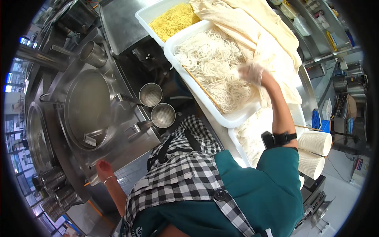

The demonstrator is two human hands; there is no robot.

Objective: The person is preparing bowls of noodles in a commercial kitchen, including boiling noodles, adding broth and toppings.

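My right hand [251, 73], in a clear plastic glove, is blurred over the white noodles [219, 68] in a white plastic tub [228, 123]. It is by the edge of a cream cloth [266, 44]; whether its fingers grip anything does not show. A thin wooden stick [204, 89] lies along the tub's near side. My left hand [104, 170] is low at the front edge of the steel cooker [124, 151], with its fingers mostly hidden. Close to it is a round vat of cloudy liquid [88, 100] with a metal strainer handle [90, 140] in it.
Two mesh noodle strainers [150, 94] [163, 115] hang at the cooker's edge; another strainer [93, 54] stands behind the vat. Yellow noodles [174, 20] fill a farther tub. More white noodles [248, 136] and stacked paper bowls [314, 143] are at the right.
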